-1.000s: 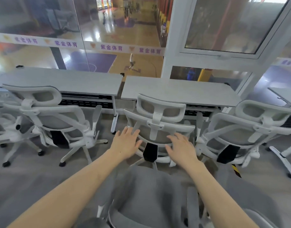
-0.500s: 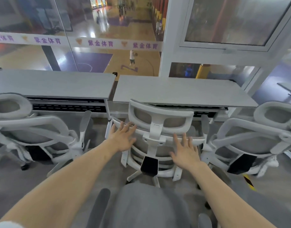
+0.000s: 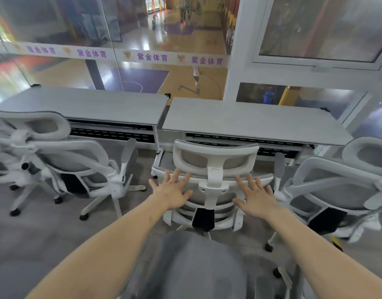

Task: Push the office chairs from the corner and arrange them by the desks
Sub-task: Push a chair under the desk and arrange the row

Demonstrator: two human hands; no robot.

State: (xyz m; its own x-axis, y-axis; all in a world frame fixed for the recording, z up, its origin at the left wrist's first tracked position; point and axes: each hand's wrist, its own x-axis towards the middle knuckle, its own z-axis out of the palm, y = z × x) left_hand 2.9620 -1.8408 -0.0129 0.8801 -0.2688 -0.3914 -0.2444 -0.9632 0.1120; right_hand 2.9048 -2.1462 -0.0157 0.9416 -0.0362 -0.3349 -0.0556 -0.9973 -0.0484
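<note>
My left hand point(image 3: 172, 192) and right hand point(image 3: 255, 197) lie flat, fingers spread, on the back of the middle chair point(image 3: 213, 186), gripping nothing. Since a moment ago the chair has rolled closer under the right desk point(image 3: 250, 121); its seat seems tucked beneath, though the backrest hides it. Neighbouring chairs point(image 3: 73, 160) flank it.

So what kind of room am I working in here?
Probably an office or viewing room above an indoor basketball court: grey desks, white mesh office chairs, and a glass wall overlooking the court.
</note>
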